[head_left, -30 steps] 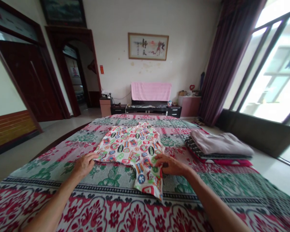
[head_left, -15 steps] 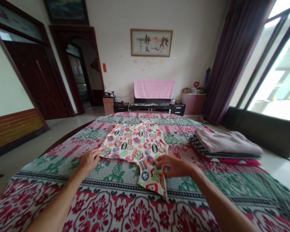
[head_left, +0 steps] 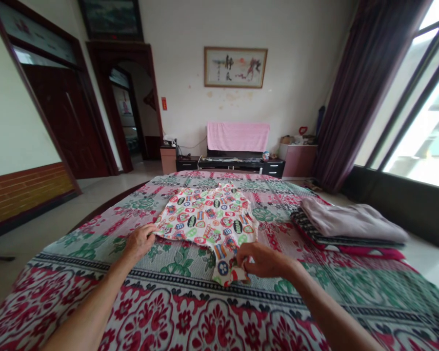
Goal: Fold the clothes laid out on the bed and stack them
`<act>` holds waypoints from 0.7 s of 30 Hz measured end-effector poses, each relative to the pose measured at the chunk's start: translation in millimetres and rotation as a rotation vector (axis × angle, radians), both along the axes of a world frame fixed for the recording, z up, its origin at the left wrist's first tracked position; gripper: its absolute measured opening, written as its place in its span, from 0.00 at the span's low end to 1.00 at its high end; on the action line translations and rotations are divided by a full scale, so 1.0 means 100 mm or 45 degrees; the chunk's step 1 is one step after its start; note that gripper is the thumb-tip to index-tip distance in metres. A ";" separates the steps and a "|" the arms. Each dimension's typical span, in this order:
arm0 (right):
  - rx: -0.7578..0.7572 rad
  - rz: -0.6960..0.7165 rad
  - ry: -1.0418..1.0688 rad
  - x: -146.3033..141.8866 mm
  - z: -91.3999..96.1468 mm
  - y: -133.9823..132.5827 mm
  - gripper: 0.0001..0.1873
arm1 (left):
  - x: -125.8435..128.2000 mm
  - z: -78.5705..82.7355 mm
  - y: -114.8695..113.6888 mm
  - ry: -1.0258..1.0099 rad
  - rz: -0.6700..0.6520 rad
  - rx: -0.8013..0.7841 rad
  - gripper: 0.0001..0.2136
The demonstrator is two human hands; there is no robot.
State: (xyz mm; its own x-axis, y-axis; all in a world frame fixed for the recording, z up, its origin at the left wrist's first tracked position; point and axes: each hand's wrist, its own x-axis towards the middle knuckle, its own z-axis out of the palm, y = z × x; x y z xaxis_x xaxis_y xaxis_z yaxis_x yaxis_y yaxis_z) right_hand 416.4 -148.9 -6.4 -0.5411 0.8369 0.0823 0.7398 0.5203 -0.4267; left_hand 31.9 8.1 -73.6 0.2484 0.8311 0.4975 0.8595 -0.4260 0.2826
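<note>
A small white garment (head_left: 208, 214) with a colourful cartoon print lies spread on the flowered bed cover (head_left: 149, 312); it looks like a child's top. Its near left corner is pinched between the thumb and fingers of my left hand (head_left: 141, 240). My right hand (head_left: 261, 259) grips the narrow sleeve-like part that points toward me, whose lower end is bunched and folded up under the fingers. Part of that edge is hidden by my right hand.
On the right side of the cover sits a stack of folded clothes (head_left: 351, 224), a pale pinkish one on top. Beyond the far edge stand a black low cabinet (head_left: 274, 168) and a screen draped with a pink towel (head_left: 237, 136). A purple curtain (head_left: 351, 107) hangs by the window.
My right hand has closed on the sleeve-like part and its lower end has folded up. My left hand stays at the left corner. The view has shifted slightly left.
</note>
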 end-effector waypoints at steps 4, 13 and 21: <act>-0.143 -0.082 0.112 0.06 0.09 0.02 0.16 | 0.01 0.05 -0.03 -0.046 0.047 -0.031 0.16; -0.409 -0.176 0.141 0.20 0.20 0.03 0.14 | -0.04 0.19 -0.04 -0.051 0.184 -0.209 0.16; -0.740 -0.034 0.178 0.23 0.19 0.00 0.12 | -0.04 0.26 -0.15 -0.106 0.105 -0.231 0.11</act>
State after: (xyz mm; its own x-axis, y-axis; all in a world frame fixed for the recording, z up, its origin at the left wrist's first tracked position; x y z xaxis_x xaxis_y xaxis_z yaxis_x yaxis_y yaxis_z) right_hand 439.0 -148.8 12.8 -0.5363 0.7793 -0.3241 0.6658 0.1546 -0.7300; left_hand 27.5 -6.5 -47.6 0.1400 0.9248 0.3538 0.8600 -0.2907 0.4195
